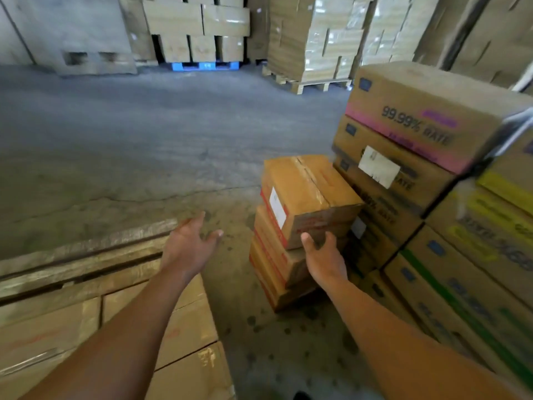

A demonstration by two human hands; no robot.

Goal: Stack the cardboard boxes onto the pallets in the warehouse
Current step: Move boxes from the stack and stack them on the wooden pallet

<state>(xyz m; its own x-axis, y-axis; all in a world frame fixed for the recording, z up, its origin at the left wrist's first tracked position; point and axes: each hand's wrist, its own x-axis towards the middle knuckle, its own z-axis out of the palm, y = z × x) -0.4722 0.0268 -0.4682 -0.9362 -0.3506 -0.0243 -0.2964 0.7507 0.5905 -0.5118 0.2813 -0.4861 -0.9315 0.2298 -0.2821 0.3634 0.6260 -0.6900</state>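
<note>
Arms outstretched, hands spread: left hand (pixel 190 241) over the floor (pixel 144 140), right hand (pixel 323 255) at near edge of top box (pixel 305 186).

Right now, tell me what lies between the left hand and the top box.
Only bare floor between left hand and top box, in the head view.
</note>
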